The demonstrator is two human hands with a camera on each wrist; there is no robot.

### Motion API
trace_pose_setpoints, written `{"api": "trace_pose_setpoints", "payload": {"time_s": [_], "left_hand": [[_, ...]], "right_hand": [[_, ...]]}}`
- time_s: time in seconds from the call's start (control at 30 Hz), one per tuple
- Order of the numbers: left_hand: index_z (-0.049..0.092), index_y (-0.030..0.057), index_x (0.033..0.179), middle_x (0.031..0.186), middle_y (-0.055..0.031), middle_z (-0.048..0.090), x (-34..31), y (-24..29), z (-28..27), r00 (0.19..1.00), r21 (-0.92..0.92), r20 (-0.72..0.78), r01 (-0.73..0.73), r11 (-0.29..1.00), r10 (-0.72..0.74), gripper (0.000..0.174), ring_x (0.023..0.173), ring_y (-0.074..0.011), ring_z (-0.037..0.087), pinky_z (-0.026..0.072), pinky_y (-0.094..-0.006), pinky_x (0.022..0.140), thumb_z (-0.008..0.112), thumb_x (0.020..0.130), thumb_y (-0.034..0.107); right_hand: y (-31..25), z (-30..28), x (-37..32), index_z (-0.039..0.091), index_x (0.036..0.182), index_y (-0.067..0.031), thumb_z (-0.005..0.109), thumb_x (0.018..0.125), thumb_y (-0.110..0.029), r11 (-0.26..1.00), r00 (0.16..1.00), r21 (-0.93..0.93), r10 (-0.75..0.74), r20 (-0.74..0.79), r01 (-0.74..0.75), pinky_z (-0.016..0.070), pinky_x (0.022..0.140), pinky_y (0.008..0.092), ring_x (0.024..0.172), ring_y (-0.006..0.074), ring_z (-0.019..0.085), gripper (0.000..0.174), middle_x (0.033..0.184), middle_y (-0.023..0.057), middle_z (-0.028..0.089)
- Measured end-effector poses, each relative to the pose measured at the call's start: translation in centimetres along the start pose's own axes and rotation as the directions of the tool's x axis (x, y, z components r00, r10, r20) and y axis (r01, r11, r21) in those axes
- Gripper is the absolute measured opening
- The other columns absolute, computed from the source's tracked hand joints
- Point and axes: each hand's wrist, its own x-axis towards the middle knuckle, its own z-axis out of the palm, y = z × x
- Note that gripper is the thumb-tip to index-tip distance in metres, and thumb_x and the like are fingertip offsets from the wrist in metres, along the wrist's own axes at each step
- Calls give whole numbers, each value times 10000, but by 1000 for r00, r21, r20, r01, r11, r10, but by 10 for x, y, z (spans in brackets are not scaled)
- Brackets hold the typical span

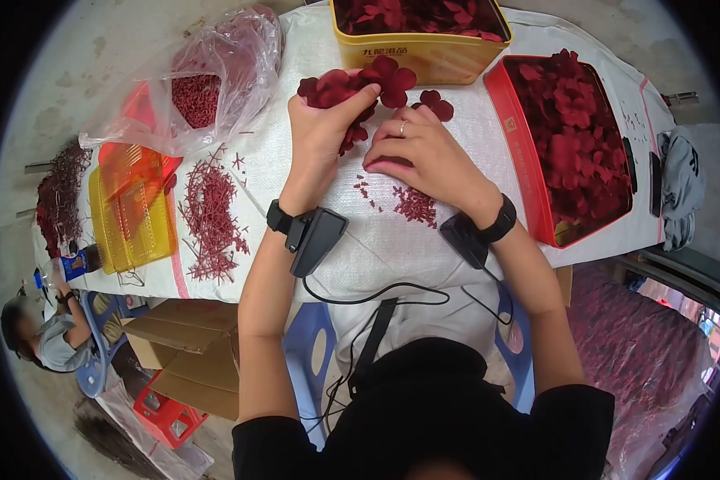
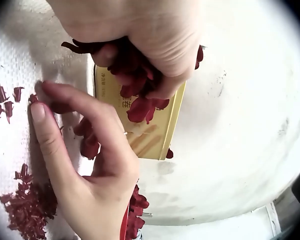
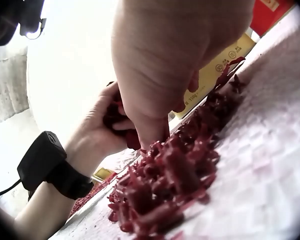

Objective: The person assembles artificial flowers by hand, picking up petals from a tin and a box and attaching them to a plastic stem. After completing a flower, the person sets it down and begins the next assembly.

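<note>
Two bare hands meet at the centre of your white woven sheet (image 1: 376, 260). Your left hand (image 1: 322, 132) wraps its fingers round one bunch of dark red, soft-petalled flowers (image 1: 394, 78); they overlap too much to count. Your right hand (image 1: 436, 160), wearing one ring, has its fingers bent, thumb and forefinger narrowly apart at one small dark red piece (image 2: 34, 99); you cannot tell whether it is pinched.

From your hands, one loose dark red flower (image 1: 436, 104) shows at 2 o'clock, just past the right fingers. At 5 o'clock sits one heap of small dark red pieces (image 1: 416, 210), with several strays beside it. Two flower-filled containers stand by: one yellow rectangular tin (image 1: 420, 62) at 12 o'clock, one red rectangular box (image 1: 520, 164) at 3 o'clock. At 8 o'clock spreads one pile of thin dark red stems (image 1: 212, 216), with one translucent yellow plastic tray (image 1: 114, 214) beyond it. One clear plastic bag (image 1: 252, 72) holding dark red bits lies at 10 o'clock.
</note>
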Motion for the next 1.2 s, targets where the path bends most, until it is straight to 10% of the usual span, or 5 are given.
{"api": "trace_pose_setpoints", "payload": {"time_s": [0.47, 0.87, 1.2], "left_hand": [[694, 8, 973, 731, -9, 653, 2, -1, -1, 997, 101, -52, -45, 994, 50, 216, 570, -45, 556, 386, -194, 435, 760, 786, 96], [678, -22, 905, 755, -22, 679, -2, -3, 2, 968, 215, -14, -242, 946, 251, 157, 590, -46, 573, 437, -191, 496, 740, 780, 49], [676, -2, 953, 760, -7, 672, 0, -8, 3, 937, 261, 95, -350, 900, 337, 192, 622, -35, 580, 432, -179, 484, 755, 785, 47]], "right_hand": [[0, 0, 1, 687, 876, -118, 681, 798, -188, 998, 998, 18, -55, -15, 55, 411, 854, 342, 949, 200, 532, 106, 882, -9, 628], [7, -16, 6, 725, 895, -49, 714, 781, -45, 806, 839, 576, 405, -362, -140, 468, 765, 268, 852, 137, 578, 115, 888, 34, 662], [16, -17, 4, 715, 961, -5, 706, 833, -30, 621, 801, 772, 529, -280, -140, 507, 765, 213, 876, 104, 635, 131, 1105, 89, 646]]}}
